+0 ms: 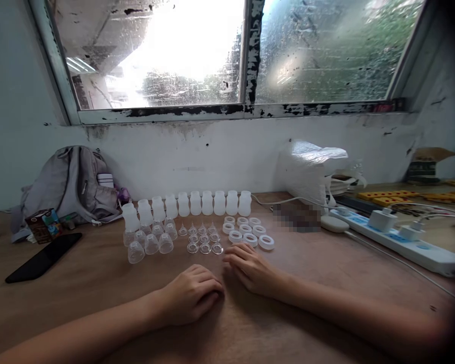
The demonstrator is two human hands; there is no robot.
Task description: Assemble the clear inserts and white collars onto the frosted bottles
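Observation:
My left hand point(195, 294) rests on the table in a loose fist, palm side down, and nothing shows in it. Lying to its right, my right hand point(250, 267) has loosely bent fingers, slightly apart, with nothing seen in them. Its fingertips are close to the clear nipples point(205, 247) and the white collar rings point(266, 242). Behind stands a row of small translucent white bottles point(195, 203). In front of the row's left end are clear dome-shaped caps point(151, 243), set in rows. The two hands are apart.
At left are a grey backpack point(70, 184), a small box point(43, 226) and a black phone point(43, 258). A white power strip point(405, 240) with plugs and cables runs along the right. Behind it sits a plastic bag point(307, 174). The wall and window close off the back.

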